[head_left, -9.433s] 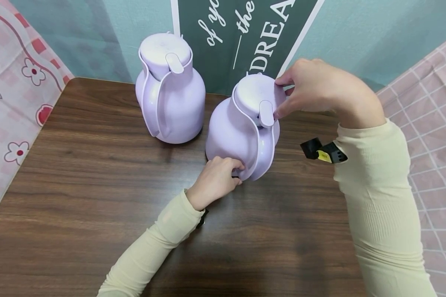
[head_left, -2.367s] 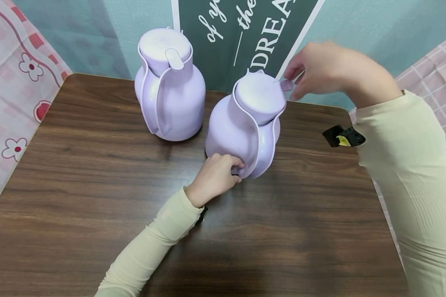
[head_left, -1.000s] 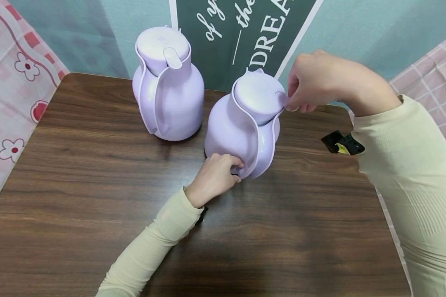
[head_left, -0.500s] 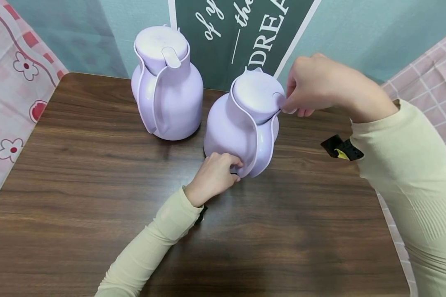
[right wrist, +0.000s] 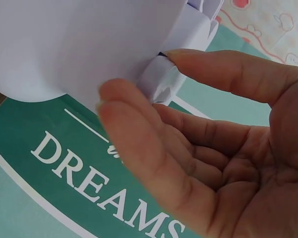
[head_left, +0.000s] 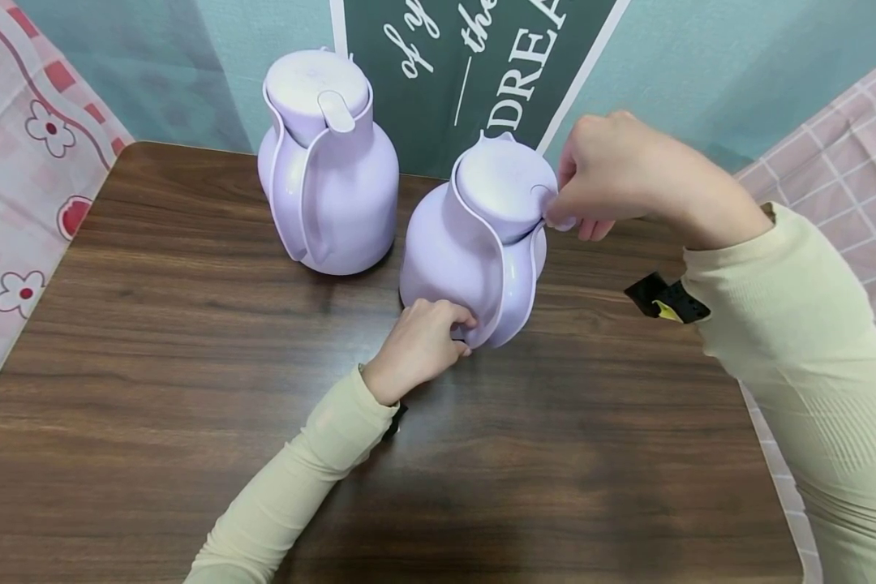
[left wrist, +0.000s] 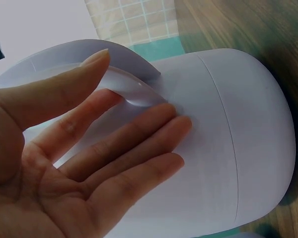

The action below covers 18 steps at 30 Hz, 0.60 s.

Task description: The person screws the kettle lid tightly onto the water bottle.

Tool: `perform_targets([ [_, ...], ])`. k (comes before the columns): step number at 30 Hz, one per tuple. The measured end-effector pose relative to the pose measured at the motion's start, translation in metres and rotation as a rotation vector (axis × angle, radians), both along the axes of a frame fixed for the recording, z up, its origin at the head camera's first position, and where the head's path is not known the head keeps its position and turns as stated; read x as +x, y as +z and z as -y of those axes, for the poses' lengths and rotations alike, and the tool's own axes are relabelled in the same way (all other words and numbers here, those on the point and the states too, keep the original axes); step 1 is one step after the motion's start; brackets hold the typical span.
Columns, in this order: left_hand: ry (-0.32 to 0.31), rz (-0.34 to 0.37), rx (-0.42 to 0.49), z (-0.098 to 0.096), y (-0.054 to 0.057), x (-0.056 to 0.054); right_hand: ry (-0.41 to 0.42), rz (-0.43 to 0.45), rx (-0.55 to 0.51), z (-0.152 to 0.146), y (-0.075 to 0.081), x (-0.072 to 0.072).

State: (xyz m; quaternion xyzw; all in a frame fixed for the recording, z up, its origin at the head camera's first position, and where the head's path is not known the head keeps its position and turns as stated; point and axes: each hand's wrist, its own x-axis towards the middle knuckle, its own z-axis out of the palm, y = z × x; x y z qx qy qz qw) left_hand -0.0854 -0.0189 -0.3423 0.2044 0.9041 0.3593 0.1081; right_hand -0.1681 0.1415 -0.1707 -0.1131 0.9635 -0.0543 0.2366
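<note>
Two lilac vacuum jugs with lids stand on the wooden table. My left hand [head_left: 423, 345] is at the foot of the handle [head_left: 514, 300] on the right-hand jug [head_left: 453, 251]. In the left wrist view its fingers lie nearly straight against the jug body [left wrist: 198, 183], the index fingertip at the handle, the thumb apart. My right hand [head_left: 620, 174] pinches the small tab [right wrist: 156, 79] at the edge of the round lid [head_left: 504, 178] between thumb and fingers. That tab points right, off the handle. On the left-hand jug [head_left: 350, 195], the lid tab [head_left: 336, 112] lines up with its handle.
Close behind the jugs is a dark green sign [head_left: 438, 97] with white lettering, before a teal cloth [head_left: 701, 73]. Patterned pink cloths hang on both sides. The brown wooden table [head_left: 263, 405] reaches toward me. A black wrist device [head_left: 667, 298] sits by the right cuff.
From 2.4 seconds ago to now, the right hand has turned the lid tab clockwise, from the upper right toward the handle. At 9.4 seconds ago that tab stood above the handle. The left hand has stayed put.
</note>
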Motion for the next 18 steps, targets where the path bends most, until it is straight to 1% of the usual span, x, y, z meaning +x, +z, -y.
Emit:
perform_targets([
  [7,0.0,-0.002,0.002,0.0,-0.001,-0.001,-0.074,0.001,-0.067,0.003,-0.001,0.005],
  [18,0.006,0.005,0.0,-0.001,-0.001,-0.001,-0.121,-0.002,-0.094,0.005,-0.001,0.011],
])
